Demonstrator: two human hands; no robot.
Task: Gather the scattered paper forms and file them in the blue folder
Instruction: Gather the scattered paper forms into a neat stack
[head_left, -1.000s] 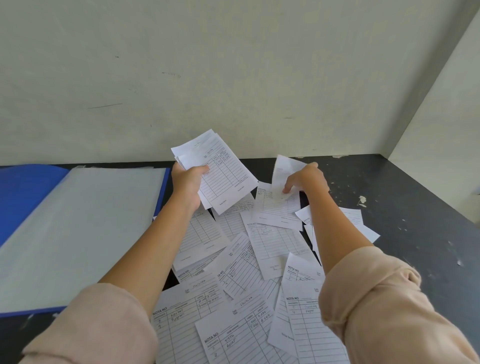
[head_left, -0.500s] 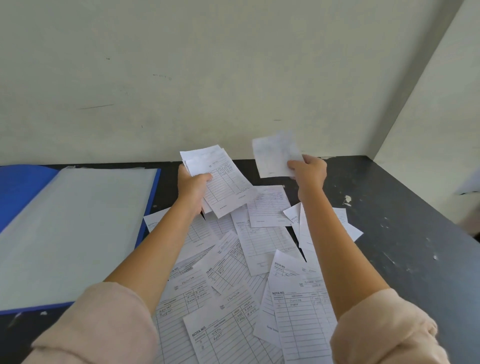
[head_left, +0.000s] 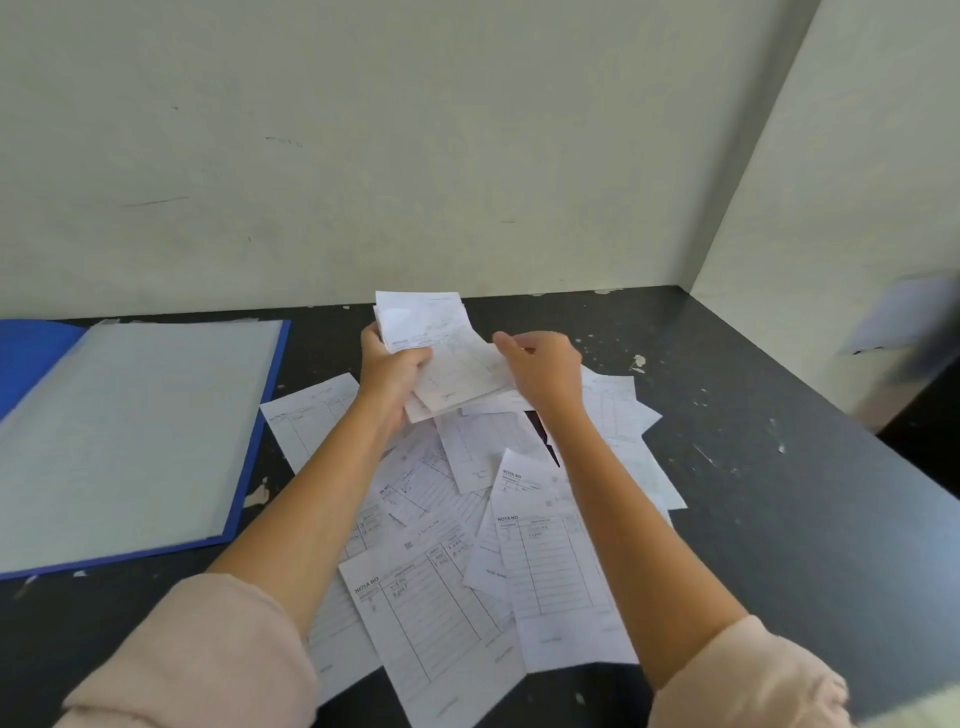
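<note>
Noted at 12 o'clock, raised above dark speckled tabletop: sheaf of white printed paper forms, gripped at left edge by left hand, fingers curled round it; pinched at right edge by right hand. Seen from centre to 6 o'clock: loose overlapping white forms. Seen at 9 o'clock: open blue plastic folder, lying flat.

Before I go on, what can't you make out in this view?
Head view:
Sheet count in the held stack: overlapped, left hand covers it.
Whether the right hand grips it: fingertips hidden behind the hand.
Blue folder: cut off at left edge.
Writing on scattered forms: too small.
Object at right edge: blurred.
</note>
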